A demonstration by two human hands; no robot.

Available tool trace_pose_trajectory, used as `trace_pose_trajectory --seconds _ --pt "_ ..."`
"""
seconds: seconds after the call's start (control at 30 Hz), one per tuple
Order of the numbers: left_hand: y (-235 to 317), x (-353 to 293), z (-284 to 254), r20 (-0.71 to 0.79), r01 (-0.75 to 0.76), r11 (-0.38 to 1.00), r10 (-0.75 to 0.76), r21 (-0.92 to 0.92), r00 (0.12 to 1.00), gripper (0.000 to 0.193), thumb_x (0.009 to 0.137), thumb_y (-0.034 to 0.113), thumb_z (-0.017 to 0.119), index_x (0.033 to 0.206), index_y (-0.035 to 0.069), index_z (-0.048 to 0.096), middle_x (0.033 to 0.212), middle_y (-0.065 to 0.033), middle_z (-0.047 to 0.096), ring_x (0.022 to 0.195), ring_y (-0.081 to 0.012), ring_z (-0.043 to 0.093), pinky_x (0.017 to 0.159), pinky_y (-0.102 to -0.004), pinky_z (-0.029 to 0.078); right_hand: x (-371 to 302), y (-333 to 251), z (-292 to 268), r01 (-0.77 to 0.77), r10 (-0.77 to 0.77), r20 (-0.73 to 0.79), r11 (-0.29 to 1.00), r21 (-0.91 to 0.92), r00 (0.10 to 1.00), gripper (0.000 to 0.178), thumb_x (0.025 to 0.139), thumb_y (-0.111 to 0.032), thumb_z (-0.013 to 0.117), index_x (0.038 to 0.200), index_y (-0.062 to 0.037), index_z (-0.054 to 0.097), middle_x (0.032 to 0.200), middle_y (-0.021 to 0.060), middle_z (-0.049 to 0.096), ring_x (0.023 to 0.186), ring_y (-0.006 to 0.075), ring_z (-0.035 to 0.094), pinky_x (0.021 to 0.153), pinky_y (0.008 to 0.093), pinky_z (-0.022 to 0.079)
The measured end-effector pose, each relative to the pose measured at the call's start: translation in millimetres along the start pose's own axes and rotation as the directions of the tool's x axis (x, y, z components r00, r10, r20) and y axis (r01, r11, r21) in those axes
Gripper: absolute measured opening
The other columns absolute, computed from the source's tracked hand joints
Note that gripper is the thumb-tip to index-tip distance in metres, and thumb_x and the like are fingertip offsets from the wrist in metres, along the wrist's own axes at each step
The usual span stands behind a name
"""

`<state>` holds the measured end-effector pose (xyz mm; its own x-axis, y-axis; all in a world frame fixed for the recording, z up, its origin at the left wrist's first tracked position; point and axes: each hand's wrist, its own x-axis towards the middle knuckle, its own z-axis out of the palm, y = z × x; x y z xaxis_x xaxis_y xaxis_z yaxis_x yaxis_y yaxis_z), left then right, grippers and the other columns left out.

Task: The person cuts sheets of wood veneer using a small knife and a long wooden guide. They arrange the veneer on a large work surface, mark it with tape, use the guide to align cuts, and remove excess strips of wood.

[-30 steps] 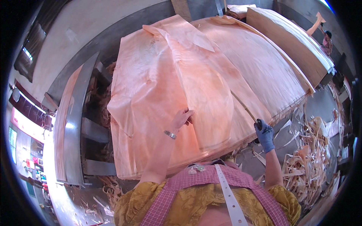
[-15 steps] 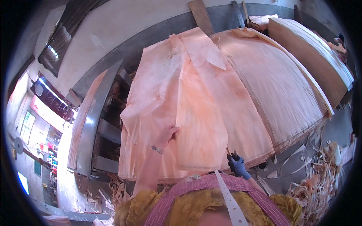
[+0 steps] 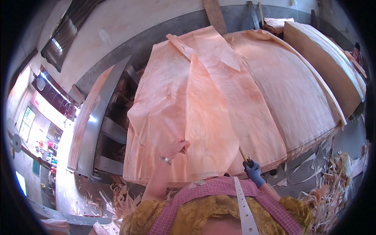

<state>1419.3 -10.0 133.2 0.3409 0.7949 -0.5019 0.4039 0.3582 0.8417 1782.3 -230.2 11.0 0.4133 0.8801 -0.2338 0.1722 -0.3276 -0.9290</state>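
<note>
A pile of thin, pinkish wood veneer [image 3: 156, 94] spreads out in front of me. On top lies a narrower orange-tinted veneer strip [image 3: 209, 129] running away from me, its far end creased and folded over. My left hand [image 3: 176, 148], bare with a bracelet at the wrist, pinches that strip's left edge near its close end. By the strip's right edge, my right hand [image 3: 253, 169] in a blue-grey glove is closed around a slim, wood-coloured stick-like tool [image 3: 243, 154]. The tool's far tip touches or lies just above the veneer; I cannot tell which.
Another veneer stack [image 3: 293, 90] stands right beside this one, with a brown-sided stack [image 3: 321, 58] beyond. Veneer scraps [image 3: 329, 188] heap on the floor at the right. At the left are a long metal-edged panel [image 3: 98, 117] and dark rack gaps. Boards lean on the back wall.
My left hand has drawn slightly nearer to me with the strip's edge, which now lies flatter. The strip's far end has shifted left. My right hand has moved a little right, still gripping the tool.
</note>
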Motion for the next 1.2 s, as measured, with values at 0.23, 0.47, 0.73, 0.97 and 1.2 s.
trace_pose_trajectory --seconds 0.23,0.47,0.73,0.97,1.2 --pt "-7.4 16.1 -8.8 0.055 -0.007 0.999 0.01 -0.044 0.998 0.02 0.092 0.027 0.064 0.095 0.007 0.065 0.079 0.0008 0.064 0.064 -0.009 0.06 0.059 -0.0256 0.051 11.2 -1.1 1.2 0.061 -0.104 -0.159 0.964 -0.258 0.982 0.025 0.089 -0.031 0.068 0.094 -0.0071 0.067 0.065 0.0069 0.063 0.058 0.0183 0.06 0.054 0.0344 0.046" --pt "2.6 30.2 5.6 0.101 -0.062 0.997 0.067 -0.052 0.993 0.024 0.093 0.031 0.063 0.097 0.008 0.066 0.081 0.0009 0.065 0.068 -0.0082 0.061 0.062 -0.0248 0.051 2.5 -29.5 -8.9 0.065 -0.256 -0.327 0.865 -0.497 0.91 0.03 0.09 -0.033 0.063 0.11 -0.0109 0.066 0.093 0.0179 0.069 0.087 0.0367 0.067 0.074 0.0465 0.052" --pt "7.7 51.5 24.9 0.099 -0.032 0.999 0.029 0.033 0.995 0.03 0.093 0.038 0.062 0.099 0.009 0.066 0.085 0.0006 0.065 0.071 -0.0078 0.059 0.065 -0.0248 0.049 34.8 -35.4 -6.0 0.035 -0.218 -0.328 0.875 -0.482 0.919 0.03 0.089 -0.034 0.064 0.11 -0.0122 0.066 0.091 0.0174 0.069 0.084 0.0375 0.067 0.071 0.046 0.052" --pt "29.9 59.1 57.0 0.148 -0.048 0.973 0.014 0.227 0.989 0.034 0.093 0.043 0.062 0.098 0.01 0.066 0.081 0.0027 0.062 0.072 -0.008 0.058 0.065 -0.0251 0.049 53.1 -30.1 -28.2 0.006 -0.239 -0.334 0.82 -0.572 0.912 0.03 0.093 -0.033 0.058 0.117 -0.0142 0.062 0.095 0.0176 0.069 0.086 0.0373 0.067 0.073 0.0481 0.052" --pt "32.2 74.3 91.2 0.171 -0.029 0.946 -0.028 0.324 0.985 0.035 0.091 0.044 0.063 0.092 0.009 0.064 0.079 0.0015 0.062 0.071 -0.0084 0.059 0.063 -0.0249 0.05 99.3 6.1 -76.8 0.027 -0.294 -0.268 0.718 -0.696 0.917 0.028 0.096 -0.026 0.055 0.117 -0.01 0.061 0.1 0.0176 0.069 0.084 0.0357 0.068 0.072 0.0455 0.053"
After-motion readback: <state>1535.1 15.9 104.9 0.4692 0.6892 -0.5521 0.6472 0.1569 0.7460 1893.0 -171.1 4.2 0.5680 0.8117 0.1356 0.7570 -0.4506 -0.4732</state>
